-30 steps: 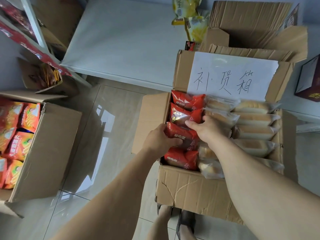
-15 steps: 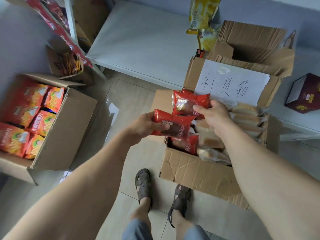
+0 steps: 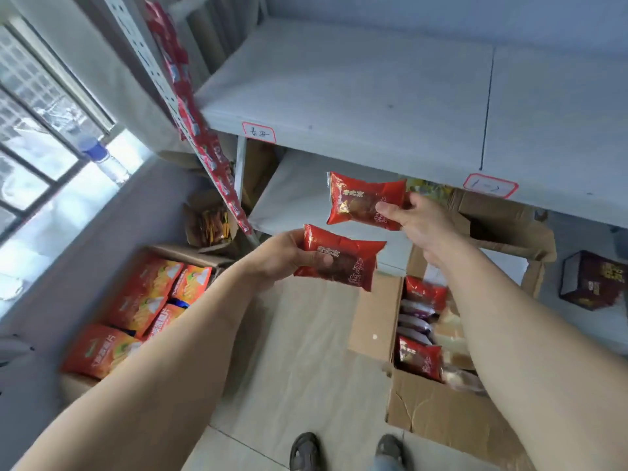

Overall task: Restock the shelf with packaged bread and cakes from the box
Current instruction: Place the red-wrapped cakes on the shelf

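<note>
Below grey shelf (image 3: 339, 107), hands each hold a red cake pack.

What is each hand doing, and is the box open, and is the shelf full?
left hand: grips a red cake packet
right hand: pinches another red packet
restock box: open, packets inside
upper shelf: bare where visible

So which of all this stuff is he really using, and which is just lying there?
For the job:
left hand and right hand, each holding a red cake pack
restock box
white shelf

Just lying about:
box of orange snack bags
water bottle
dark red carton
</note>
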